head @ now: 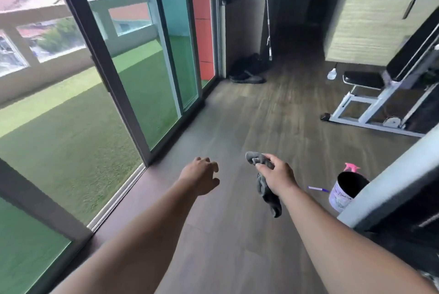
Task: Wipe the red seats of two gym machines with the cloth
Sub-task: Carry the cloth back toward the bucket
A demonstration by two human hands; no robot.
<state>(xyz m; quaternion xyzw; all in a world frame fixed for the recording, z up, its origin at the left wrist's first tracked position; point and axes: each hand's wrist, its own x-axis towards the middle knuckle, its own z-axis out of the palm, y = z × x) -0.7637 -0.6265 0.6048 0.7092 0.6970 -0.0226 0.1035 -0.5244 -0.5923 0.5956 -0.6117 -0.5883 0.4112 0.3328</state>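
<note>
Wood-plank floor (237,113) carries bucket (344,192), pen (318,189), shoes (247,76), bench (370,96).

Crumpled grey fabric cloth (263,182), bunched, hanging limp above wood-look floor; upper end pinched in right hand (278,175), lower end dangling free.

Bright daylight through glass doors (147,56); motion blur, edges warped.

Floor (232,113) ahead open; bucket (344,191), bench (370,94) crowd right.
</note>
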